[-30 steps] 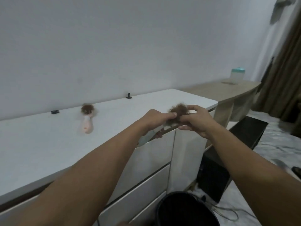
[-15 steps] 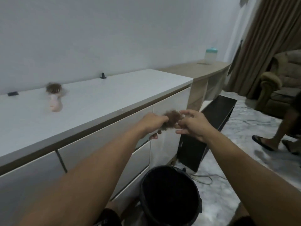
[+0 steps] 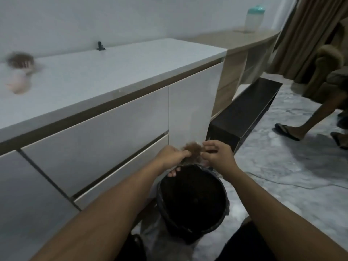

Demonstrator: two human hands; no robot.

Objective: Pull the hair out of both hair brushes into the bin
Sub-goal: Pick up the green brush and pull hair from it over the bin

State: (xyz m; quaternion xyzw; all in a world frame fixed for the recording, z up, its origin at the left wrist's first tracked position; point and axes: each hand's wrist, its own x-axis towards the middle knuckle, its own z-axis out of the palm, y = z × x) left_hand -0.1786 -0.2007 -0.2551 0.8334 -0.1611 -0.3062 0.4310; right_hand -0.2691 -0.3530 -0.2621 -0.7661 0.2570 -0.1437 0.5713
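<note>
My left hand [image 3: 172, 159] grips a hair brush that is almost wholly hidden under my fingers and a brown hair clump [image 3: 192, 148]. My right hand [image 3: 219, 155] pinches that clump from the right side. Both hands hover just above the far rim of the round black bin [image 3: 225, 196], which stands on the floor against the white drawers. A second brush [image 3: 19, 72], with a pink handle and brown hair in its bristles, lies blurred at the far left of the white countertop [image 3: 122, 72].
A low black cabinet [image 3: 244, 113] lies on the marble floor to the right. Another person's legs in sandals [image 3: 288, 129] stand at the right edge near an armchair [image 3: 331, 72]. A teal-lidded jar [image 3: 254, 17] sits on the wooden shelf. A small black clip [image 3: 99, 46] rests on the counter.
Both hands, with the brush and hair clump, dropped from counter height to just over the bin. My view tilted downward, so the bin now sits centrally below my hands.
</note>
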